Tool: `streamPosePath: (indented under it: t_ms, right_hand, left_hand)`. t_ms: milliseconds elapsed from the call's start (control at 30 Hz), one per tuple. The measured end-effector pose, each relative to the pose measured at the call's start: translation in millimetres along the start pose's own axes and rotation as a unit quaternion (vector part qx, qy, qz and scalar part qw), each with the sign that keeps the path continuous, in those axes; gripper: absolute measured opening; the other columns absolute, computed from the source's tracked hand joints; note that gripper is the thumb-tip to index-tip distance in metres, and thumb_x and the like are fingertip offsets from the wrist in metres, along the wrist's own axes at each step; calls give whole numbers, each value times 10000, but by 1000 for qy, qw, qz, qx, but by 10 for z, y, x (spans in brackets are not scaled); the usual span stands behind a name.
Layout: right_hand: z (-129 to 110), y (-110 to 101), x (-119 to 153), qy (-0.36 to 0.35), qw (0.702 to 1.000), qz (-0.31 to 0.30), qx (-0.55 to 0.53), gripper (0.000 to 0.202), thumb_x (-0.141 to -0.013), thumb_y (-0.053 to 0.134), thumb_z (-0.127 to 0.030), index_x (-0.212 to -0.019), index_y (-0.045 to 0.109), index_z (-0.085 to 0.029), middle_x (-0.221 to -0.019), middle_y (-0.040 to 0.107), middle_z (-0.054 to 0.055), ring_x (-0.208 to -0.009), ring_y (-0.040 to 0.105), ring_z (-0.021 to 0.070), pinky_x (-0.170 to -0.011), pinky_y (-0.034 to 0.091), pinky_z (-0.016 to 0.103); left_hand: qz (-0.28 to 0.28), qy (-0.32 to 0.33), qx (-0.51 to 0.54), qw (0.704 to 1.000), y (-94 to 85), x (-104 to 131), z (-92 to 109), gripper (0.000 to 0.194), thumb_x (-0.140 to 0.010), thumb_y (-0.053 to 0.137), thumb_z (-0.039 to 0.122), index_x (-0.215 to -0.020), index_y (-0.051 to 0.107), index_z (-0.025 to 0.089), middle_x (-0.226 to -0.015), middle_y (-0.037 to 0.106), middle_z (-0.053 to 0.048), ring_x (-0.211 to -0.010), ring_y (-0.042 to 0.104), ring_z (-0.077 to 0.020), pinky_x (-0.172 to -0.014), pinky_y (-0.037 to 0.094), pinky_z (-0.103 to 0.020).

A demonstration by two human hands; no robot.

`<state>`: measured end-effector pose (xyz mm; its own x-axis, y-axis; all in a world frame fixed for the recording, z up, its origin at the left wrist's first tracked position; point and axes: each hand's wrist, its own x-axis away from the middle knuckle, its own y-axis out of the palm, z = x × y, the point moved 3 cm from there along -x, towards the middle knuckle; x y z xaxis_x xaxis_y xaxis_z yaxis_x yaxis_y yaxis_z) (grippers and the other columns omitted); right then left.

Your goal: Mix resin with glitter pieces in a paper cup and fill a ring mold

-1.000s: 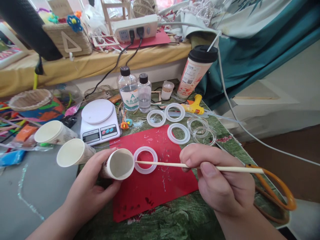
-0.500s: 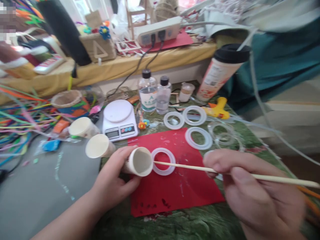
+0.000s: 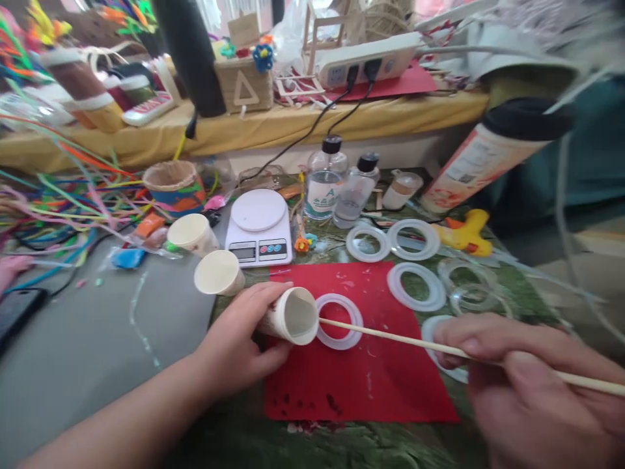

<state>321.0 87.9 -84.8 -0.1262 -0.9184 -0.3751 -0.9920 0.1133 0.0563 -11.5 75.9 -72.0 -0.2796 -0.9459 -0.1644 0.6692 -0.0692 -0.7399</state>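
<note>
My left hand (image 3: 244, 339) is wrapped round a paper cup (image 3: 299, 316), tilted so its mouth faces me and to the right; a greyish inside shows. Between the fingers of my right hand (image 3: 532, 378) is a thin wooden stick (image 3: 390, 335). Its tip points left and ends close by the cup's rim; whether they touch I cannot tell. Just right of the cup, a translucent ring mould (image 3: 358, 322) lies on a red sheet (image 3: 390, 384). Another pale round mould (image 3: 432, 329) is partly hidden behind my right fingers.
A white kitchen scale (image 3: 258, 228) stands behind, with two paper cups (image 3: 219, 272) to its left. Two black-capped bottles (image 3: 326, 185), several ring moulds (image 3: 416, 286), a yellow glue gun (image 3: 471, 233) and a tall lidded cup (image 3: 483, 163) stand or lie farther back and right.
The view has swung left, so everything sits farther right in the picture. The cup looks slightly more tipped to the right. Both hands keep their holds, with the stick tip still near the rim.
</note>
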Motion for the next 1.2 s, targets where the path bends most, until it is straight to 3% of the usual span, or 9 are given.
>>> streamPosePath:
  t_ms: [33,167,567,867,1200]
  right_hand:
    - [-101,83,-31,-18,999,24,34,222,-997,643,-198,-939,846,-266,-925,774,59,-904,697,288,-801,551,446]
    - [-248,266,-113,-37,999,3,20,221,-1003,629,-187,-932,828,-250,-849,757,34,-817,701,243,-714,546,399]
    - [-183,181,-62,-4,999,-19,31,259,-1077,555,-170,-962,774,-250,-824,704,17,-750,652,208,-729,530,389]
    - [-163,185,-116,-24,999,2,47,206,-1051,616,-242,-920,775,-241,-782,704,36,-672,658,219,-624,533,383]
    - [-233,202,-67,-48,998,-29,1,247,-1088,550,-176,-1024,782,-231,-886,731,18,-753,657,201,-780,554,420]
  left_hand:
    - [2,0,-10,1000,5,-2,-17,625,-888,763,231,-1486,589,290,-1447,744,-112,-1317,735,-332,-1123,617,-498]
    - [6,7,-31,999,24,3,-58,594,-924,736,254,-1493,574,312,-1441,742,-96,-1289,746,-327,-1090,633,-478]
    - [6,-13,-63,998,16,20,-43,610,-923,700,231,-1506,547,326,-1452,735,-72,-1302,745,-312,-1120,618,-454]
    - [13,9,-79,997,24,27,-101,617,-916,707,254,-1509,559,337,-1452,747,-52,-1301,750,-299,-1111,629,-425]
    - [20,12,-81,996,14,18,-97,608,-907,700,242,-1497,572,317,-1434,755,-67,-1288,755,-311,-1106,632,-442]
